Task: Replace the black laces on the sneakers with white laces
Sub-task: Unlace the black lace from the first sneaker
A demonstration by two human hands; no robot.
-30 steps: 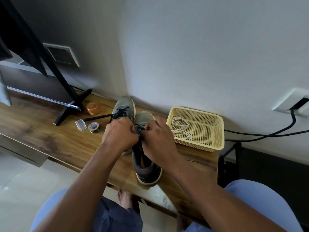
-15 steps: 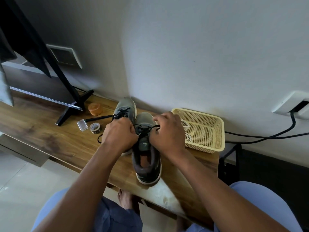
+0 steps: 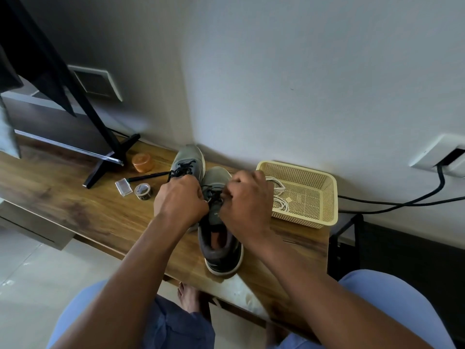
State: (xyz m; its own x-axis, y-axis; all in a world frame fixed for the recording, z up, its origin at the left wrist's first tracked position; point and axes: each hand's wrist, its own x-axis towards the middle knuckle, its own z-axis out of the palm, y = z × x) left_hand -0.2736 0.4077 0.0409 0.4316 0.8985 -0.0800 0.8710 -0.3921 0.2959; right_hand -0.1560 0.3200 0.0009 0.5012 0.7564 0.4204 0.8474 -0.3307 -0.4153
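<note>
- Head view: my left hand (image 3: 180, 200) is curled tight over the lacing of the near sneaker (image 3: 218, 227), fingers folded in against the black lace (image 3: 212, 193); the fingertips are hidden under my knuckles, so I cannot tell exactly how they pinch it
- My right hand (image 3: 245, 200) is curled the same way on the right side of that lacing, fingers closed on the black lace just across from my left hand, the two hands nearly touching
- The near sneaker is grey with a dark heel collar and a white sole edge, heel toward me, toe toward the wall, standing upright on the wooden shelf (image 3: 75, 205)
- The far sneaker (image 3: 187, 162) stands just to its left and farther back, touching it, with its black laces (image 3: 182, 170) threaded
- The white laces (image 3: 278, 195) lie coiled in the cream mesh basket (image 3: 314, 197), just right of my right hand
- To the left on the shelf: an orange tub (image 3: 142, 162), a black pen (image 3: 148, 176), a roll of tape (image 3: 143, 191) and a small clear box (image 3: 123, 187)
- Black cables (image 3: 402, 202) run along the wall to the right
</note>
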